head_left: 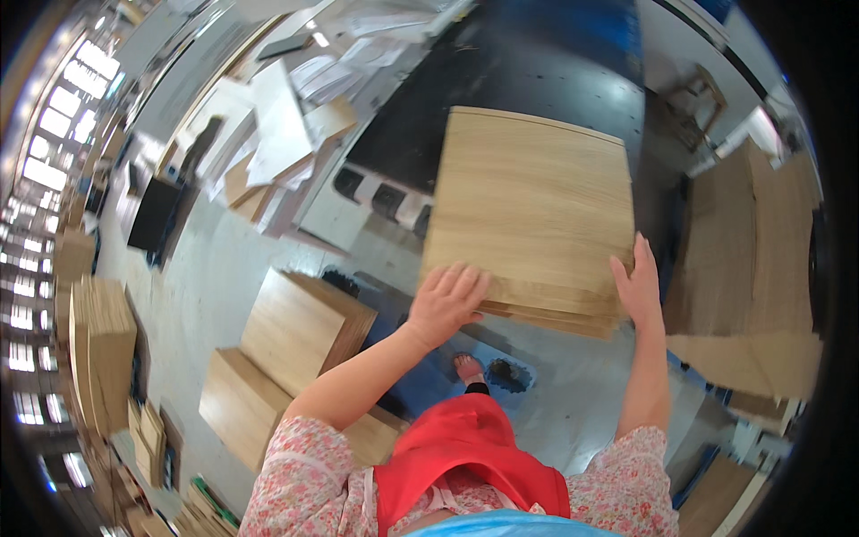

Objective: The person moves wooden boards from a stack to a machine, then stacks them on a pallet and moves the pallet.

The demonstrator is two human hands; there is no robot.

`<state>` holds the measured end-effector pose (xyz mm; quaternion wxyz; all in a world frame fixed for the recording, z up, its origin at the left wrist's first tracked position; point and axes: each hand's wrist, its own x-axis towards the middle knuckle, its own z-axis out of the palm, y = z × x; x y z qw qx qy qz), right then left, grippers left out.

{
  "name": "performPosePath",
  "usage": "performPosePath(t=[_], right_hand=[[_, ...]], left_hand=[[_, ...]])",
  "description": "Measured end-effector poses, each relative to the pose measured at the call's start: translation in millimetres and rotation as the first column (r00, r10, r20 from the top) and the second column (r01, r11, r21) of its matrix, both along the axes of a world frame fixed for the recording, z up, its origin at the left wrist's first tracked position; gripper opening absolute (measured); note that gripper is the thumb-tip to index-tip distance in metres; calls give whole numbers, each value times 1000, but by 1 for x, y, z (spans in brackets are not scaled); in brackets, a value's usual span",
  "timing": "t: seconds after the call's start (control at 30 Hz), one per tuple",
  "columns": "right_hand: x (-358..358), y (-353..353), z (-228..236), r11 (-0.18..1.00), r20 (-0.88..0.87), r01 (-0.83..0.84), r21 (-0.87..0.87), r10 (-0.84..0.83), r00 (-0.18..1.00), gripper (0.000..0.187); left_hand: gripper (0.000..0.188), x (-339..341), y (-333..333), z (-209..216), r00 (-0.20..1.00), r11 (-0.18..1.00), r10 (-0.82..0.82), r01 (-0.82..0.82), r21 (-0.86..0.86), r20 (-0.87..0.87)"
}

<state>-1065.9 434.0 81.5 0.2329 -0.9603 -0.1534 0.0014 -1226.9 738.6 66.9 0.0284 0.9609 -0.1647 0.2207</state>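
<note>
A stack of light wood-grain panels [537, 206] lies in front of me, its far part over a black machine table [528, 72]. The near edges of the panels are slightly uneven. At the near left corner, my left hand [445, 302] grips the stack, fingers curled on the top face and thumb at the edge. My right hand [639, 285] lies along the right side near the front corner. Its fingers are stretched out against the edge, with the thumb apart from them.
Wood-panel stacks [295, 331] stand on a blue pallet [416, 358] at lower left. Loose papers and offcuts [282, 134] cover a surface at upper left. A large stack of brown boards [743, 259] stands at right. A sandalled foot [470, 367] shows below the panels.
</note>
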Motion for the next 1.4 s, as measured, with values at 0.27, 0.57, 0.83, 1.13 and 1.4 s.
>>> performPosePath(t=[0.27,0.57,0.83,1.13,1.4], right_hand=[[-39,14,-51,988,321,65,-139,-17,947,51],[-139,84,-24,910,452,-378,-170,413,791,26],[-429,213,-241,585,-748,-719,374,649,139,24],[-597,311,-566,708,-942,-706,29,255,217,71],[-615,342,-623,795,-937,-581,176,317,149,77]], left_hand=[[37,-22,-11,-40,988,976,131,-113,-188,84],[27,-208,-22,-85,936,748,321,-343,-568,-142],[46,-585,-32,-314,-156,-417,446,-908,-50,-881],[70,-822,-10,-546,-489,-798,444,-597,-83,-751],[35,-784,-19,-579,-293,-934,353,-173,-314,-888]])
